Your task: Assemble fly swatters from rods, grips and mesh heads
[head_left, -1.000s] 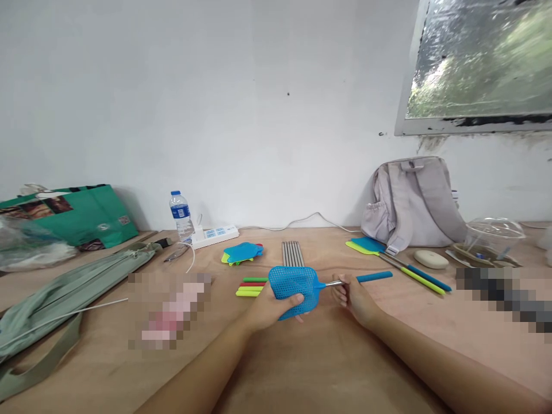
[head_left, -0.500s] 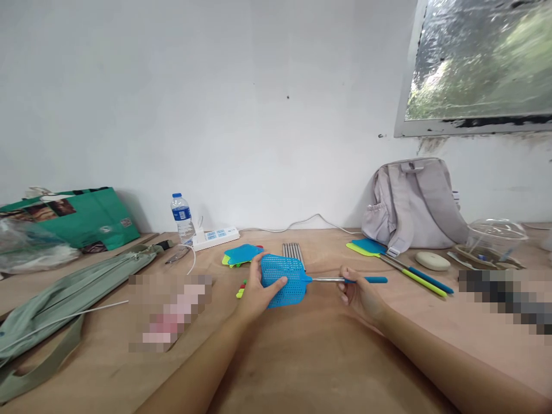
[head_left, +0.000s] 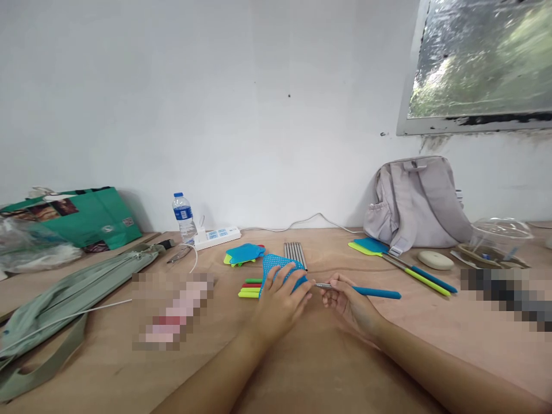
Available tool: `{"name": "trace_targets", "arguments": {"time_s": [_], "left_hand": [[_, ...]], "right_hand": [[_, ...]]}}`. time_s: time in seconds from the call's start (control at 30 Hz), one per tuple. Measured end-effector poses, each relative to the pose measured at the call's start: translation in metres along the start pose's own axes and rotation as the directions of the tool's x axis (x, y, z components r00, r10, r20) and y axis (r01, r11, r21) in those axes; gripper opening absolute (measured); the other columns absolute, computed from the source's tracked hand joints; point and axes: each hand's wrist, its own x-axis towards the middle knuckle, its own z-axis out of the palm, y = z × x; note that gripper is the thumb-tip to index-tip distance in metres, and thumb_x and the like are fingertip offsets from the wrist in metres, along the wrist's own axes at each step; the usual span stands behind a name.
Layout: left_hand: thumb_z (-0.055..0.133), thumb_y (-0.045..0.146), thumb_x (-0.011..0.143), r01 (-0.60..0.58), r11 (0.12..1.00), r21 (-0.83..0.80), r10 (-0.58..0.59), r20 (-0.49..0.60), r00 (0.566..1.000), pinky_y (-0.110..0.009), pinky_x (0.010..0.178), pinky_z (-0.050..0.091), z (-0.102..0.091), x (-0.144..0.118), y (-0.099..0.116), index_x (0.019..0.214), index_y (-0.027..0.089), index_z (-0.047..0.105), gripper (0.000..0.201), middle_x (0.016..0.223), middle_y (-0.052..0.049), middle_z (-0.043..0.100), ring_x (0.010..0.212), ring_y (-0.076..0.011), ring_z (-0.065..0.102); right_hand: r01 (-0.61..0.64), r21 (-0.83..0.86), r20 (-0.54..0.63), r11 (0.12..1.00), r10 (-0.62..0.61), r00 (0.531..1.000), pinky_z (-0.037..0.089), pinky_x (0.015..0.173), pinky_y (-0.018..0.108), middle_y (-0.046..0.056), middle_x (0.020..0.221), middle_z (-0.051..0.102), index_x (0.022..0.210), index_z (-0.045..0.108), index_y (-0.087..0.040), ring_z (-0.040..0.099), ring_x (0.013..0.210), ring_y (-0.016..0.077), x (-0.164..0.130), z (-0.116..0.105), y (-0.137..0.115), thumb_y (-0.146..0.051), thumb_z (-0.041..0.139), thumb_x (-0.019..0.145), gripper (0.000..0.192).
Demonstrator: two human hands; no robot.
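Observation:
A blue fly swatter [head_left: 276, 264] with a mesh head, a metal rod and a blue handle [head_left: 376, 292] lies crosswise before me. My left hand [head_left: 280, 296] is closed over the lower part of its head and the neck, hiding that end. The fingers of my right hand [head_left: 347, 299] pinch the metal rod just short of the handle. Several green, red and yellow handles [head_left: 249, 292] lie left of the swatter head, partly covered by it. Behind it stands a row of metal rods [head_left: 294, 255] lying flat. Loose blue and yellow-green swatter heads [head_left: 245, 253] are stacked at the back left.
Two whole swatters, blue and yellow-green [head_left: 420, 278], lie to the right near a grey backpack [head_left: 416, 204] and a pale oval object [head_left: 435, 260]. At left are a water bottle [head_left: 184, 221], a power strip [head_left: 218, 236], a grey-green bag [head_left: 81, 293] and a green bag [head_left: 103, 215].
My left hand has shifted right from the mesh head's left edge toward its neck. My right hand has slid left along the rod, and the handle end sits a little lower and farther right.

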Motion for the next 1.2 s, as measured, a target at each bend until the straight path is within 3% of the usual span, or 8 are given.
{"name": "trace_targets", "arguments": {"time_s": [0.2,0.37,0.6,0.87,1.03,1.2], "left_hand": [[0.05,0.031,0.081,-0.026,0.997,0.073,0.027,-0.003,1.0,-0.033,0.082,0.028,0.004,-0.002,0.0,0.091,0.028,0.059,0.014,0.091,0.002,0.06,0.086,-0.0158,0.046],[0.049,0.02,0.081,-0.135,0.982,0.132,0.133,0.025,0.991,-0.031,0.078,0.028,0.0,-0.004,-0.001,0.091,0.024,0.058,0.014,0.085,0.001,0.058,0.079,-0.0147,0.044],[0.045,0.018,0.082,-0.293,0.944,0.149,0.282,0.094,0.955,-0.03,0.078,0.028,-0.002,-0.005,-0.011,0.097,0.022,0.054,0.018,0.084,0.001,0.057,0.077,-0.0143,0.042],[0.045,0.02,0.083,-0.361,0.923,0.129,0.344,0.139,0.929,-0.03,0.075,0.027,-0.013,0.002,-0.027,0.094,0.024,0.054,0.015,0.074,0.002,0.055,0.075,-0.0141,0.041],[0.045,0.02,0.083,-0.346,0.931,0.119,0.332,0.124,0.935,-0.029,0.073,0.028,-0.016,0.004,-0.033,0.091,0.025,0.054,0.013,0.073,0.002,0.054,0.074,-0.014,0.04],[0.044,0.022,0.084,-0.326,0.938,0.119,0.304,0.167,0.938,-0.029,0.071,0.028,-0.018,0.005,-0.04,0.09,0.026,0.055,0.014,0.077,0.002,0.055,0.074,-0.0144,0.04]], "right_hand": [[0.016,-0.073,0.058,0.997,-0.012,0.998,0.039,0.053,0.023,-0.002,0.061,0.061,0.064,0.046,-0.019,0.054,0.054,0.0103,-0.004,0.004,0.005,-0.031,0.069,0.064,0.025],[0.032,-0.153,0.105,0.988,-0.016,0.994,0.04,0.051,0.024,-0.003,0.06,0.059,0.067,0.046,-0.019,0.054,0.054,0.0106,-0.005,0.004,0.006,-0.032,0.067,0.066,0.024],[0.125,-0.415,0.303,0.901,0.007,0.953,0.041,0.05,0.027,-0.002,0.056,0.053,0.072,0.053,-0.017,0.05,0.051,0.0114,-0.006,-0.001,0.003,-0.039,0.05,0.077,0.022],[0.229,-0.509,0.308,0.83,-0.073,0.949,0.04,0.056,0.026,-0.002,0.061,0.052,0.074,0.051,-0.02,0.049,0.057,0.0112,-0.012,0.008,-0.002,-0.036,0.05,0.078,0.017],[0.285,-0.604,0.322,0.744,-0.1,0.942,0.04,0.061,0.028,-0.002,0.063,0.054,0.078,0.051,-0.02,0.051,0.06,0.0125,-0.012,0.004,0.0,-0.039,0.047,0.079,0.019],[0.317,-0.614,0.315,0.723,-0.145,0.938,0.039,0.062,0.029,-0.001,0.065,0.055,0.079,0.054,-0.021,0.051,0.062,0.0135,-0.009,0.002,0.004,-0.035,0.046,0.081,0.016]]}}
